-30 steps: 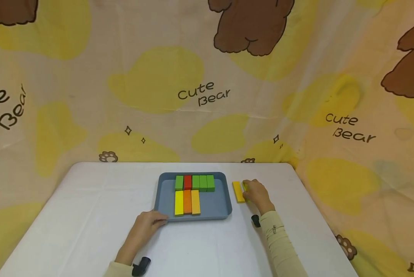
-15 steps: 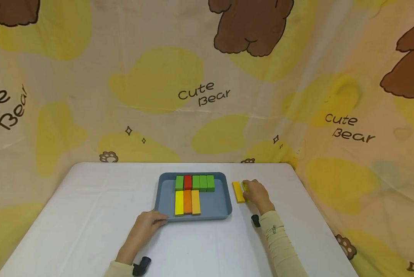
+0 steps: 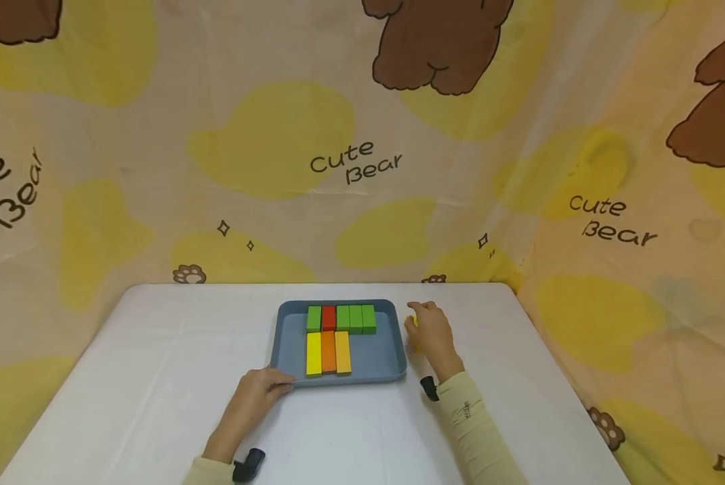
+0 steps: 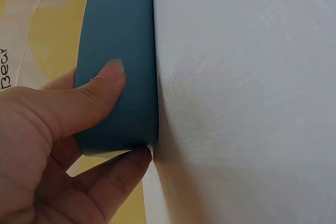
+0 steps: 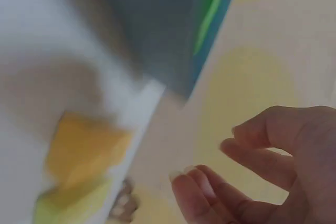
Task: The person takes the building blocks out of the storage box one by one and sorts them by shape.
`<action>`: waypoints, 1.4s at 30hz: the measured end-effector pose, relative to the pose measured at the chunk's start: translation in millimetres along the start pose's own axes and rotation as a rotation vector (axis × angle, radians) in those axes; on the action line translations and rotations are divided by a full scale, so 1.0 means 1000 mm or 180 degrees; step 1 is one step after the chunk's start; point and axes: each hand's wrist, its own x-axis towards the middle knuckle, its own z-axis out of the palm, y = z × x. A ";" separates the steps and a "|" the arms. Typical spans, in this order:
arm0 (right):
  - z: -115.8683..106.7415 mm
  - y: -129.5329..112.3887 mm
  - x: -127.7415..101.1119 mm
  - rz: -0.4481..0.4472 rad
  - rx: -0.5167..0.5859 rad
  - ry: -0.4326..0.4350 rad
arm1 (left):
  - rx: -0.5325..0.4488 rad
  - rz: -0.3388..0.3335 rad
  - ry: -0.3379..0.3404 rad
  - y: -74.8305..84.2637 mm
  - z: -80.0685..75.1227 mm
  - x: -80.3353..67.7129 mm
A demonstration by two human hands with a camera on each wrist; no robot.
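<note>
Blue plastic tray (image 3: 280,350) centred on white surface (image 3: 126,377); wooden blocks (image 3: 328,337) inside; yellow wooden block (image 3: 412,322) just right of tray.

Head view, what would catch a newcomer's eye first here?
The blue tray in the middle of the white table, holding a far row of green blocks with one red block and three yellow and orange ones nearer. The left hand grips its near corner; the right hand hovers just right of it.
</note>
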 end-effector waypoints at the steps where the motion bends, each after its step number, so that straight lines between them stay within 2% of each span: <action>1: 0.000 -0.008 -0.002 -0.0072 0.0003 0.0015 | -0.0004 0.0001 0.0005 0.000 0.000 0.000; 7: 0.009 -0.048 -0.013 -0.0366 -0.0007 -0.0125 | 0.0009 -0.0011 -0.0016 0.001 -0.001 0.001; 15: 0.027 -0.080 -0.023 -0.0417 0.0101 -0.0403 | -0.0014 -0.0028 -0.0033 0.001 0.000 0.000; 22: 0.040 -0.094 -0.028 -0.0460 0.0166 -0.0524 | 0.0004 -0.0007 0.0003 0.000 0.000 0.000; 30: 0.050 -0.106 -0.033 -0.0459 -0.0032 -0.0657 | -0.0023 0.0008 0.0014 0.000 0.000 0.000; 42: 0.060 -0.112 -0.037 -0.0421 -0.0022 -0.0685 | -0.0004 -0.0001 -0.0012 0.000 0.000 0.000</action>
